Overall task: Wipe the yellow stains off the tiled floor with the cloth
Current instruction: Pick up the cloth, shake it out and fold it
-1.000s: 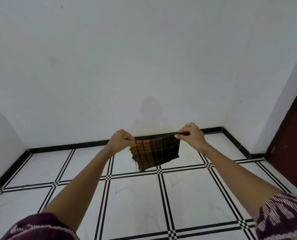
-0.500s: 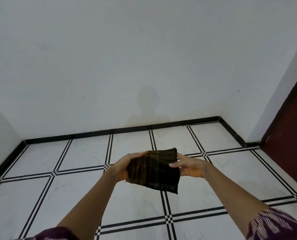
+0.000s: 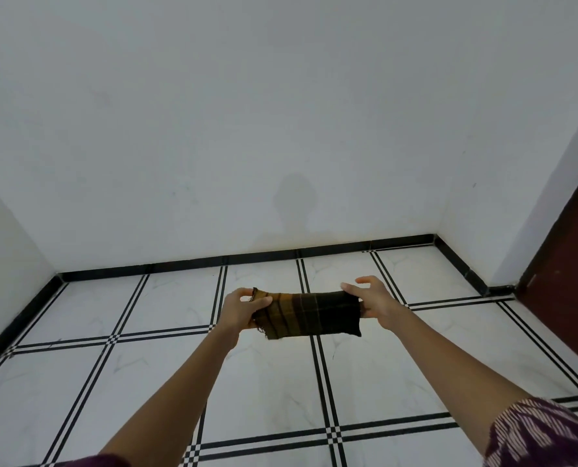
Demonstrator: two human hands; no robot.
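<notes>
Folded cloth (image 3: 309,311) held in the air between your two hands, above the tiled floor (image 3: 264,382).

Your left hand (image 3: 243,308) pinches the frayed end, thumb over curled fingers. Your right hand (image 3: 375,306) pinches the other end, one upper finger lifted clear. The cloth looks light, soft and limp, not slippery, so bunch it under one palm and press flat. Beyond your fingertips open tiles run to a black skirting (image 3: 331,249). A dark door (image 3: 567,298) stands past your right hand. No yellow stain shows here.
</notes>
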